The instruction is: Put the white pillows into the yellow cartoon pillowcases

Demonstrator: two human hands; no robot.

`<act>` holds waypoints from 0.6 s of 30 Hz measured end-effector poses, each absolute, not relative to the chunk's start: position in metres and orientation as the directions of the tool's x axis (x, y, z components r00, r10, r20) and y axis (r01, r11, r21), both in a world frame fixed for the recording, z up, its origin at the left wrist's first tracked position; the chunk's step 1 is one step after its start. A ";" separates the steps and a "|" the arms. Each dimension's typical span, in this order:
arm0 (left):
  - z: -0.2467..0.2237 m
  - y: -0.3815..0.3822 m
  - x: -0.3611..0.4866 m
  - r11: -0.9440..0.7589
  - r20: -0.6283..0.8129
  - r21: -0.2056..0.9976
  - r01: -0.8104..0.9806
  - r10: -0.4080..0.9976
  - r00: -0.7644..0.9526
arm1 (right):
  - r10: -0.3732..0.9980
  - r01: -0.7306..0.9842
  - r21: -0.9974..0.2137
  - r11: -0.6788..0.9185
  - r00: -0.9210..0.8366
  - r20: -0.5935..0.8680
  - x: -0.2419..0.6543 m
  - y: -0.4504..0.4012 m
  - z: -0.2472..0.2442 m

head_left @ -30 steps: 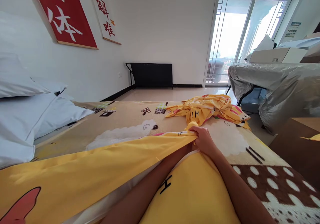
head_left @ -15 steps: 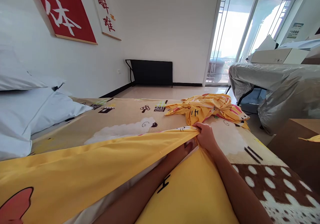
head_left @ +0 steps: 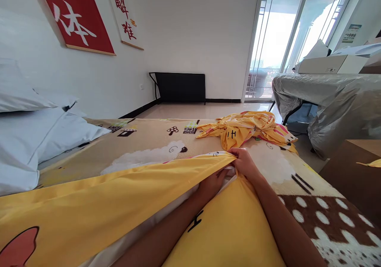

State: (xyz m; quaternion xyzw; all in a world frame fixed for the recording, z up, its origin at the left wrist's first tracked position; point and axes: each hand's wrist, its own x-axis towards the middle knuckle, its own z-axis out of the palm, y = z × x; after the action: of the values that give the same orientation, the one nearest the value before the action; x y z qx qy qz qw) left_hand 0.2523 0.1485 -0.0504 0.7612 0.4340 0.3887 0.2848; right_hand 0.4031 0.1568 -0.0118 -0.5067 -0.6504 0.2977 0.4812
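A yellow pillowcase (head_left: 119, 195) with a black letter and a red printed shape spreads across the front of the view. Its long opening gapes, and white cloth (head_left: 149, 223) shows inside. My right hand (head_left: 244, 163) is closed on the gathered far corner of the pillowcase, its fingers wrapped over the edge. Inside the opening, under the upper yellow layer, my left hand (head_left: 212, 184) reaches up to the same corner. Its fingers are bent together beside a bit of white cloth; their tips are partly hidden, so I cannot make out what they hold.
A patterned blanket (head_left: 143, 156) covers the bed. Crumpled yellow bedding (head_left: 247, 128) lies at its far side, white pillows (head_left: 56, 140) at the left. Cardboard boxes (head_left: 354, 175) and a plastic-covered table (head_left: 327, 88) stand right. A black panel (head_left: 181, 87) leans against the wall.
My left hand has drawn back slightly from the corner, so more of it shows in the opening. My right hand keeps its grip, shifted very slightly left.
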 end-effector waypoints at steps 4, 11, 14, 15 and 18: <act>-0.050 0.149 0.253 -0.517 0.388 0.705 0.485 0.854 0.346 | 0.948 0.366 -0.880 0.304 -0.020 0.319 0.403 0.157 -0.012; -0.046 0.148 0.255 -0.553 0.429 0.586 0.592 0.832 0.352 | 0.925 0.441 -0.833 0.333 0.017 0.379 0.401 0.152 -0.006; -0.043 0.146 0.254 -0.586 0.466 0.566 0.580 0.808 0.361 | 0.917 0.496 -0.807 0.321 0.049 0.395 0.399 0.147 -0.001; -0.044 0.146 0.253 -0.599 0.480 0.563 0.569 0.798 0.365 | 0.913 0.509 -0.800 0.318 0.063 0.404 0.398 0.146 0.000; -0.048 0.148 0.251 -0.616 0.506 0.597 0.514 0.786 0.354 | 0.906 0.506 -0.801 0.321 0.083 0.416 0.397 0.145 0.001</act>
State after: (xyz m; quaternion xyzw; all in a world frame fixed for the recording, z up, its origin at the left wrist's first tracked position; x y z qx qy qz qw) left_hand 0.2506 0.1479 -0.0482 0.8050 0.4037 0.3999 0.1706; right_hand 0.3969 0.1450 0.0006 -0.5462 -0.6459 0.2027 0.4932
